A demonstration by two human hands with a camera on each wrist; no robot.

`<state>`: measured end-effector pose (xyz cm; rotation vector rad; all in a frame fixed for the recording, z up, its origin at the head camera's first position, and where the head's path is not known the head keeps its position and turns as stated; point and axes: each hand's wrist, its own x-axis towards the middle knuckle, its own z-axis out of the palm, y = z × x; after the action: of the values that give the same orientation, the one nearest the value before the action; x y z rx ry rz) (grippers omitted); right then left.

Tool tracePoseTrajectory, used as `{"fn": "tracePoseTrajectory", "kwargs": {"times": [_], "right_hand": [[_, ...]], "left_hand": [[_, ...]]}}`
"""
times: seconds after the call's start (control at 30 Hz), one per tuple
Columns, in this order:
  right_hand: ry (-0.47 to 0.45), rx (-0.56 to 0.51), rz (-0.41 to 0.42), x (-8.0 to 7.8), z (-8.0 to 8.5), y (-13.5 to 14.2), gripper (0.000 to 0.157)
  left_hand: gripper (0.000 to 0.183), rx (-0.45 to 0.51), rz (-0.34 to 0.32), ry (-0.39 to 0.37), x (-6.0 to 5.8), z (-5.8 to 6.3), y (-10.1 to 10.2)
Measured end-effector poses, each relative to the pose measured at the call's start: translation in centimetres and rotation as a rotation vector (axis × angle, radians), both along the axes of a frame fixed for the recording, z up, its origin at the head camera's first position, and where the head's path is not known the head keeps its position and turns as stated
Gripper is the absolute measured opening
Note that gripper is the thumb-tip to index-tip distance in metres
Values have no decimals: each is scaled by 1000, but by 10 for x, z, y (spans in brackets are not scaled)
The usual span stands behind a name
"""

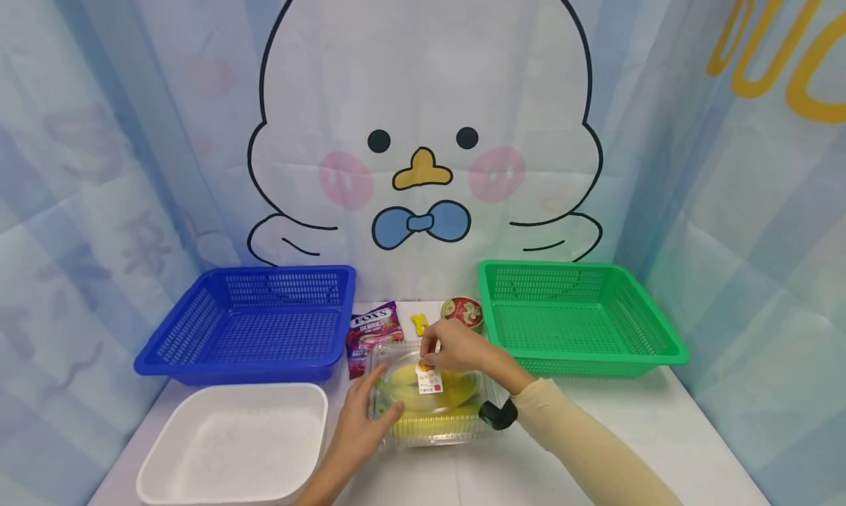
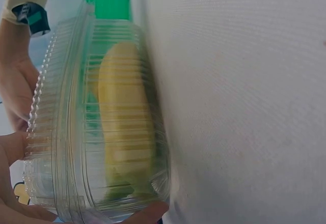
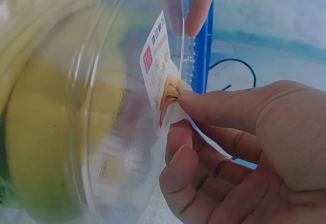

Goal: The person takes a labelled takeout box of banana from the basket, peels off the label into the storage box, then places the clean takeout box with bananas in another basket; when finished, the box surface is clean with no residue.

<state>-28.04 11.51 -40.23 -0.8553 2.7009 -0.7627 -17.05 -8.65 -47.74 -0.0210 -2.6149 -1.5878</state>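
A clear plastic clamshell box (image 1: 429, 440) with yellow-green bananas (image 2: 127, 117) inside lies on the white table. On its lid is a white label (image 3: 155, 63) with a banana picture and a small red square. My right hand (image 1: 456, 347) pinches the label's far end between thumb and index finger (image 3: 179, 158), and that end bends up from the lid. My left hand (image 1: 360, 421) holds the box by its left side, its thumb (image 2: 12, 145) on the lid's edge and a fingertip (image 2: 150, 214) low down by the base.
Behind the box lie a purple candy bag (image 1: 373, 330), a small yellow item (image 1: 419, 324) and a round red tin (image 1: 461, 311). A blue basket (image 1: 244, 366) stands at left, a green basket (image 1: 595, 359) at right. The white tray (image 1: 231, 443) is front left.
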Motion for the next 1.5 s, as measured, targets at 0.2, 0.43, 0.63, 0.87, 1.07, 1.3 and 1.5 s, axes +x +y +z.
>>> {"fn": "tracePoseTrajectory", "kwargs": {"times": [0.2, 0.43, 0.63, 0.87, 1.07, 1.3, 1.5], "right_hand": [[10, 0, -17, 3, 2, 2, 13], [0, -26, -18, 5, 6, 6, 13], [-16, -33, -19, 6, 8, 7, 13], [-3, -34, -9, 7, 10, 9, 13], [8, -43, 7, 6, 9, 10, 13], [26, -52, 36, 9, 13, 12, 13], [45, -59, 53, 11, 16, 15, 10]], "left_hand": [[73, -2, 3, -17, 0, 1, 0], [73, -2, 6, -2, 1, 1, 0], [73, -1, 8, 6, 2, 0, 0], [73, -4, 6, 9, 1, -1, 0], [74, -2, 8, 12, 1, -1, 0], [74, 3, 7, 6, 1, 0, 0], [74, 12, 6, -10, 2, 0, 0]]}}
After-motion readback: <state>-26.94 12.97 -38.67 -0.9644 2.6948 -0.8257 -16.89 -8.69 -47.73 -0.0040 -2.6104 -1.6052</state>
